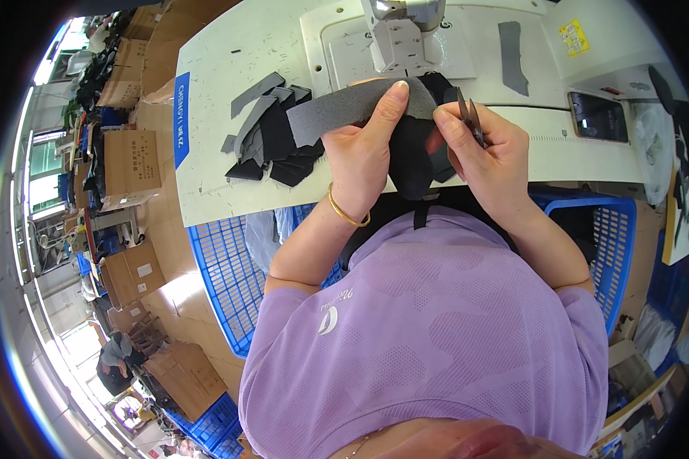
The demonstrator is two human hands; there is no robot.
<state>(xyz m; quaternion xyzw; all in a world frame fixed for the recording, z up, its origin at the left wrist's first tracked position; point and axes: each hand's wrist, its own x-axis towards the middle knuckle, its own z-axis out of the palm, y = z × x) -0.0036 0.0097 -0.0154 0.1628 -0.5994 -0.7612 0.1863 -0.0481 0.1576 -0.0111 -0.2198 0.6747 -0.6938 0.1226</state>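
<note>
My left hand [367, 145] is closed on a curved grey fabric strip [329, 115], its thumb pressing on the top face. Dark thread snips [471, 118] sit in my right hand [490, 149], blades pointing away from me. The fingertips of that hand meet the right end of the strip. Black fabric [411, 164] hangs below the strip between my hands; whether it is joined to the strip I cannot tell. To the left, a loose pile of grey and black cut pieces [272, 138] lies on the white table [207, 92].
A sewing machine [406, 38] stands beyond my hands. One grey piece [513, 57] lies right of it, with a phone [599, 117] farther right. Blue baskets [226, 283] flank me under the table edge. Cardboard boxes [130, 164] stand at the left, where another person [119, 356] sits.
</note>
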